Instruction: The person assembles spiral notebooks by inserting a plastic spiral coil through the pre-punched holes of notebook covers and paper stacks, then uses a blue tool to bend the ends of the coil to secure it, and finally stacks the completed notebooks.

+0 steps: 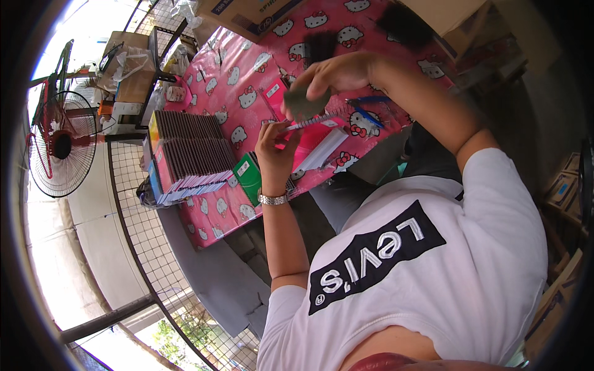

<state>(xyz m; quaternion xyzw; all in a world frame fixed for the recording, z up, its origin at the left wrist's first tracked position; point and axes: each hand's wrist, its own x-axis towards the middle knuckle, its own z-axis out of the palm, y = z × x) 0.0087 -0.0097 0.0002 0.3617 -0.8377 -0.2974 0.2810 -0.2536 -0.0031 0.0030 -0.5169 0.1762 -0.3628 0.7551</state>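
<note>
My left hand [275, 148], with a metal watch on its wrist, pinches the end of a pink spiral notebook [318, 143] at the table's near edge. The notebook's coil [318, 119] runs along its far side, and its white page edges face me. Above the coil, my right hand [340, 75] grips a dark grey-green flat piece [307, 104] between thumb and fingers; blur hides its exact kind. Another pink notebook cover [273, 93] lies just beyond my hands. Close to my left wrist rests a green notebook [249, 178].
Tall stacks of spiral notebooks [189, 148] stand on the left of the pink patterned tablecloth [238, 80]. A blue-handled tool [369, 117] lies at the right. Dark bristly bundles [320, 46] and a cardboard box [247, 15] sit at the back. A fan [62, 144] stands far left.
</note>
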